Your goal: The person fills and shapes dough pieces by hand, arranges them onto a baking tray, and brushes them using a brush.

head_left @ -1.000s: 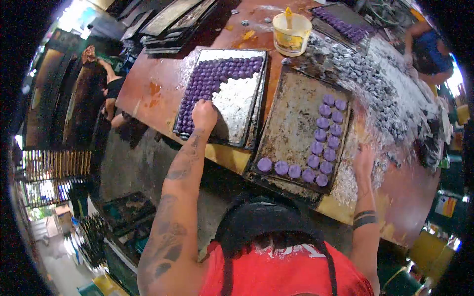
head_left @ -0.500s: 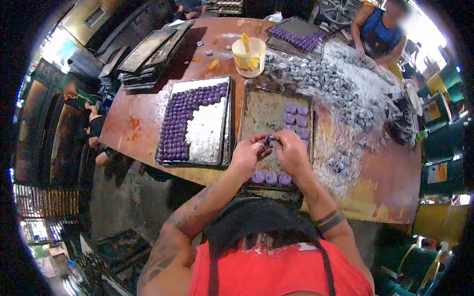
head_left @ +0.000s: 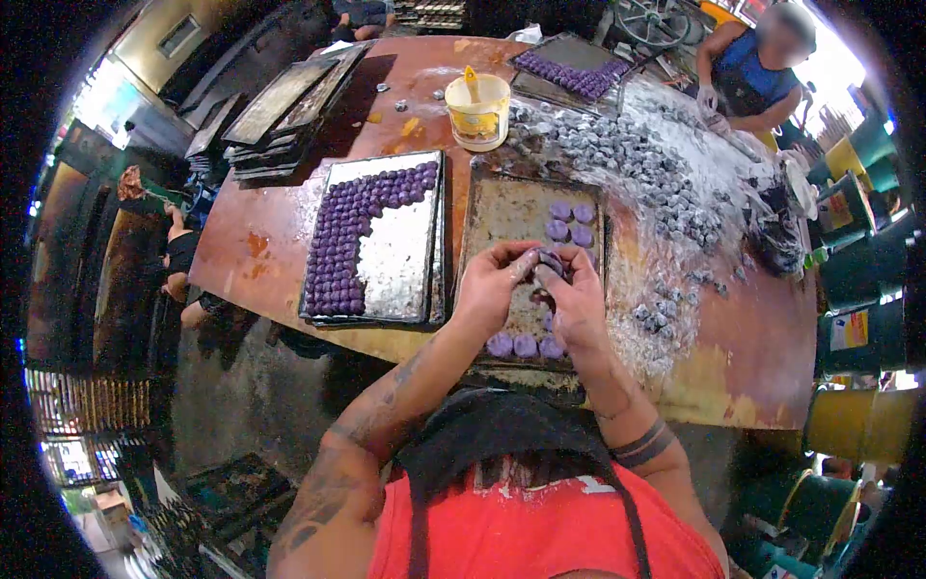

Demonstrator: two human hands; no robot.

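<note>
"What are your hands doing, left to right?"

"My left hand (head_left: 487, 289) has its fingertips closed on a purple dough piece (head_left: 550, 258), and my right hand (head_left: 577, 304) pinches it from the other side. It's held up over the right-hand tray (head_left: 502, 207)."

"What could go wrong?"

"Uneven pressure from my left thumb could squash it lopsided. If both pinches loosened, it could drop onto the flattened purple rounds (head_left: 526, 345) below. A low right wrist could smear those along the near side, too."

"And the edges?"

"Off to my left, the left-hand tray (head_left: 397, 256) has a raised rim and purple balls (head_left: 336, 246) packed along its far and left sides; its floury middle gives my fingers room. Between the trays there's only a narrow gap. Under my hands, the right-hand tray's bare left part is the open side, while rounds line its right. Past that rim, floury lumps (head_left: 666, 314) crowd my right elbow's swing, and the table (head_left: 762, 386) edge runs close to my forearms."
</note>
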